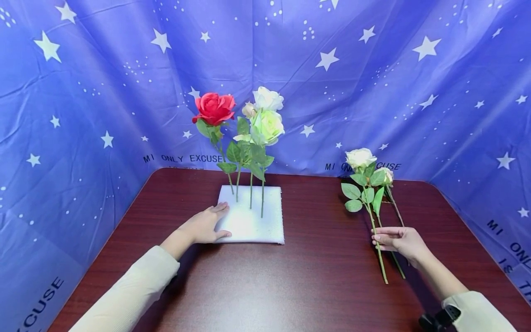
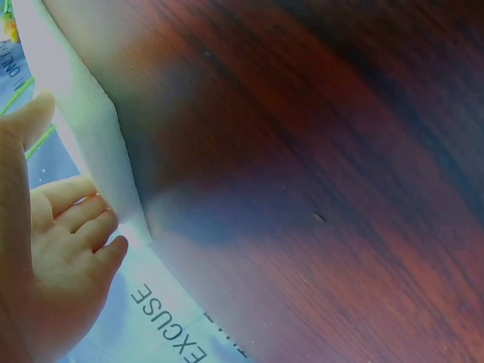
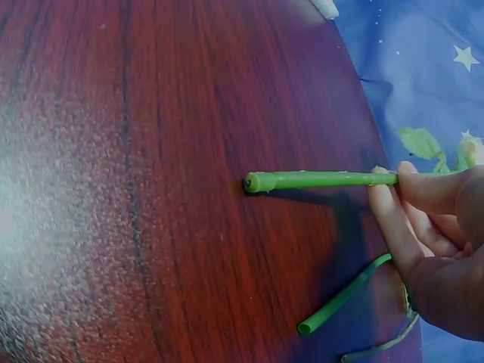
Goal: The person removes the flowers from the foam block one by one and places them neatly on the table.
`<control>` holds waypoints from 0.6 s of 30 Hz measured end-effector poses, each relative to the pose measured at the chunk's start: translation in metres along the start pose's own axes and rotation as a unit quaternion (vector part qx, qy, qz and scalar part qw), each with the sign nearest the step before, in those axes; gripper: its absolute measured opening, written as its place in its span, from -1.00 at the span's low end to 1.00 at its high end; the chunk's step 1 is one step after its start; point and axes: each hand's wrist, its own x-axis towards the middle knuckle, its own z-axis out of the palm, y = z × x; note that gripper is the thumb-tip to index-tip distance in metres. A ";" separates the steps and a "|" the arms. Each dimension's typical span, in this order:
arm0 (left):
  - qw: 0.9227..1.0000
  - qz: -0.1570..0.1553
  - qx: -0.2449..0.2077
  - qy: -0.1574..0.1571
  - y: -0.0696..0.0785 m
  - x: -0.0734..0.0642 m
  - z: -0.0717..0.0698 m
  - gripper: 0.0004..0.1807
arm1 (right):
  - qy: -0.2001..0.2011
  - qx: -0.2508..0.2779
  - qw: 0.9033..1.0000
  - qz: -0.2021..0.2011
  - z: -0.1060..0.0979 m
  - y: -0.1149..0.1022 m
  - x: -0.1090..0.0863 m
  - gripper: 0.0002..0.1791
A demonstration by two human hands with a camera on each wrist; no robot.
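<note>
My left hand [image 1: 207, 225] rests spread on the left edge of a white foam block [image 1: 253, 229], thumb toward the front corner. Upright in the block stand a red rose [image 1: 215, 109], a white rose [image 1: 269, 98], a pale green rose [image 1: 268, 126] and a small beige bloom [image 1: 249, 109]. On the right, my right hand [image 1: 402, 244] pinches the green stem [image 3: 325, 180] of a cream-white rose [image 1: 361, 158] between thumb and fingers. The cut end of that stem points toward me. Beneath the hand lie two more stems, one with a cream bloom [image 1: 386, 176].
The dark red wooden table [image 1: 315, 276] has rounded far corners. A blue curtain [image 1: 290, 46] with white stars hangs around the back and sides. A dark strapped device [image 1: 440, 319] sits at my right wrist.
</note>
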 end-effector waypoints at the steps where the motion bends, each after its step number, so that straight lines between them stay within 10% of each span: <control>1: 1.000 0.000 0.000 0.000 0.000 0.000 0.000 -0.15 | 0.002 -0.006 1.000 0.008 0.000 0.000 0.000 -0.65; 18: 1.000 -0.003 -0.003 -0.004 0.002 -0.003 -0.003 -0.15 | -0.004 -0.045 0.992 0.120 0.001 0.001 -0.012 -0.79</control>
